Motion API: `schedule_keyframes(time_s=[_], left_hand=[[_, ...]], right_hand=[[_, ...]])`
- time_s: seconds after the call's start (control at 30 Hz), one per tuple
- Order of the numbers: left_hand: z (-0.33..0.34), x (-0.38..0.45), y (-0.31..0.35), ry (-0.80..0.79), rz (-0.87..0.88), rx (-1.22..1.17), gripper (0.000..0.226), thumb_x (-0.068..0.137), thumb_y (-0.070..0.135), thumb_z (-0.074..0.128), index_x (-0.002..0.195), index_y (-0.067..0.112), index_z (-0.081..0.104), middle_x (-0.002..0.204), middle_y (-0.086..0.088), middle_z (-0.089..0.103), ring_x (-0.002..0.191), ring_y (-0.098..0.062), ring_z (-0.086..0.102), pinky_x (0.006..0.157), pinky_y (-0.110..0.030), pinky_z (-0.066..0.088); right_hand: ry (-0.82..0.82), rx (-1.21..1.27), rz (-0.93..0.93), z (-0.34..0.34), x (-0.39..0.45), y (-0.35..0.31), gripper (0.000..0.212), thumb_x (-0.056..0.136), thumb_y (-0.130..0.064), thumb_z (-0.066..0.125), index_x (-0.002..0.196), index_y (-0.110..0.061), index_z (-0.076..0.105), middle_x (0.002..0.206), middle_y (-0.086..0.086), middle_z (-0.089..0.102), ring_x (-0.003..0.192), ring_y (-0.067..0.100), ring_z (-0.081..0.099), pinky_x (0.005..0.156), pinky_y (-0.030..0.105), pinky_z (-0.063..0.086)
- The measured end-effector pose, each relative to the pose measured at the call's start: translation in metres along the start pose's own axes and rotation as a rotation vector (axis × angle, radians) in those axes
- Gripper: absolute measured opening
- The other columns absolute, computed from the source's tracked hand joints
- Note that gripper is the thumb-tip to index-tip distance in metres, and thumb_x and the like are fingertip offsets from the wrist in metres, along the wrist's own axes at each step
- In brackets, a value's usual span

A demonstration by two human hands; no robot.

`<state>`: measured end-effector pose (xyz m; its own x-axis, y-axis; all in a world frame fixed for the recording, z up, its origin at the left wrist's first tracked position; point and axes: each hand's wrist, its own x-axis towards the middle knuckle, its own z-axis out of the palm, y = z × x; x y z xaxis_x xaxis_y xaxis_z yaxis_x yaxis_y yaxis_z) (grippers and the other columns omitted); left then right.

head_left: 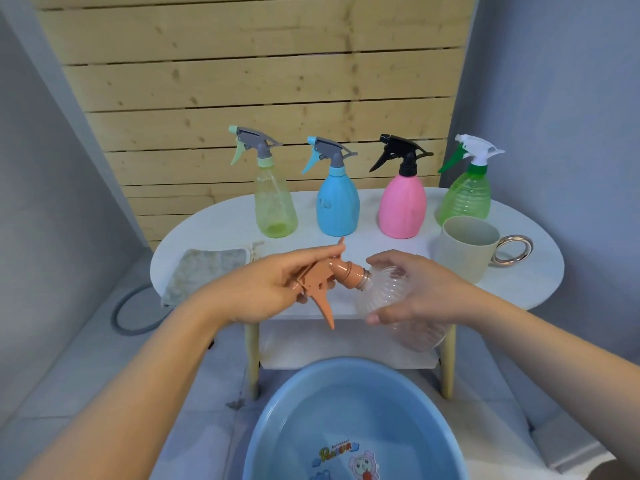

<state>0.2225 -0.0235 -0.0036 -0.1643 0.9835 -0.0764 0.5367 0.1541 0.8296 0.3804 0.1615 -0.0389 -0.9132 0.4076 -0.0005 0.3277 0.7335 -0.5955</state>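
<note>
My left hand [273,289] is curled around the orange spray top [322,278] and pinches it. My right hand [415,292] wraps around the clear bottle [391,299]. The bottle lies on its side in the air, by the table [214,230] edge and above the blue tub [294,410] (I think it has water in it). If my 2 hands twist too hard, the bottle could slip and splash down. The top could also sit crooked on the neck.
</note>
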Motion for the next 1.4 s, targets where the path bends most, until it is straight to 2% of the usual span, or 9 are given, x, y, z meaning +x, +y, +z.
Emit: schedule_keyframes(time_s=[0.13,0.23,0.33,0.7,0.8,0.9,1.07,1.2,1.4], left_hand=[[0.003,0.002,-0.008,-0.017,-0.033,0.064,0.073,0.087,-0.006,0.058,0.141,0.038,0.036,0.119,-0.003,0.062,0.092,-0.012,0.065,0.086,-0.019,0.049],[0.002,0.012,-0.014,0.231,0.018,0.189,0.028,0.093,0.02,0.058,0.118,0.031,0.062,0.086,0.007,0.064,0.078,-0.011,0.062,0.081,-0.027,0.05],[0.002,0.019,-0.023,0.37,-0.003,0.273,0.018,0.09,0.046,0.055,0.092,0.036,0.069,0.091,0.005,0.065,0.091,-0.012,0.057,0.086,-0.032,0.047],[-0.006,0.035,-0.041,0.909,-0.319,-0.372,0.027,0.095,0.026,0.055,0.092,0.001,0.065,0.09,-0.015,0.069,0.072,-0.023,0.067,0.046,-0.016,0.051],[-0.013,0.036,-0.051,0.906,-0.391,-0.417,0.035,0.101,0.034,0.039,0.102,0.01,0.063,0.092,-0.013,0.073,0.087,-0.014,0.07,0.047,-0.019,0.045],[-0.018,0.034,-0.05,0.957,-0.395,-0.438,0.041,0.104,0.032,0.027,0.098,0.02,0.065,0.071,-0.003,0.074,0.06,0.003,0.064,0.047,-0.019,0.034],[-0.02,0.039,-0.062,0.986,-0.462,-0.495,0.04,0.104,0.032,0.031,0.11,0.004,0.059,0.088,-0.005,0.073,0.055,-0.003,0.065,0.038,-0.012,0.038],[0.0,0.054,-0.056,0.909,-0.474,-0.544,0.028,0.103,0.027,0.038,0.096,0.009,0.059,0.064,-0.007,0.071,0.04,-0.004,0.061,0.037,-0.015,0.043],[0.019,0.074,-0.068,0.77,-0.553,-0.713,0.025,0.092,0.022,0.061,0.104,0.001,0.065,0.102,-0.015,0.071,0.089,-0.031,0.071,0.079,-0.04,0.058]], right_hand=[[0.005,-0.04,-0.016,-0.004,-0.003,0.001,0.089,0.056,-0.044,0.086,0.133,-0.034,0.043,0.127,-0.014,0.05,0.114,0.012,0.047,0.102,0.033,0.038],[0.037,-0.156,-0.031,-0.006,-0.005,0.001,0.092,0.057,-0.05,0.084,0.136,-0.036,0.039,0.129,-0.014,0.047,0.118,0.013,0.042,0.102,0.03,0.033],[0.065,-0.219,-0.049,-0.004,-0.006,0.001,0.096,0.055,-0.057,0.081,0.137,-0.037,0.036,0.134,-0.012,0.046,0.12,0.014,0.039,0.102,0.03,0.031],[0.267,-0.31,0.132,-0.015,0.0,0.009,0.095,0.06,-0.057,0.077,0.14,-0.032,0.031,0.139,-0.004,0.04,0.128,0.022,0.038,0.104,0.034,0.028],[0.303,-0.3,0.207,-0.014,0.002,0.012,0.095,0.06,-0.057,0.077,0.139,-0.03,0.033,0.137,-0.001,0.042,0.127,0.024,0.04,0.104,0.036,0.031],[0.339,-0.277,0.261,-0.016,0.002,0.015,0.091,0.062,-0.056,0.077,0.138,-0.027,0.034,0.135,0.002,0.043,0.125,0.026,0.042,0.101,0.037,0.033],[0.377,-0.164,0.318,-0.017,0.0,0.017,0.09,0.063,-0.054,0.077,0.136,-0.023,0.035,0.134,0.004,0.042,0.125,0.026,0.042,0.1,0.04,0.037],[0.36,-0.023,0.257,-0.011,-0.001,0.01,0.09,0.063,-0.049,0.08,0.137,-0.022,0.035,0.132,0.002,0.042,0.124,0.021,0.04,0.101,0.036,0.036],[0.361,0.019,0.205,-0.006,0.001,0.004,0.088,0.064,-0.048,0.08,0.136,-0.024,0.035,0.133,-0.002,0.04,0.123,0.015,0.04,0.097,0.028,0.034]])
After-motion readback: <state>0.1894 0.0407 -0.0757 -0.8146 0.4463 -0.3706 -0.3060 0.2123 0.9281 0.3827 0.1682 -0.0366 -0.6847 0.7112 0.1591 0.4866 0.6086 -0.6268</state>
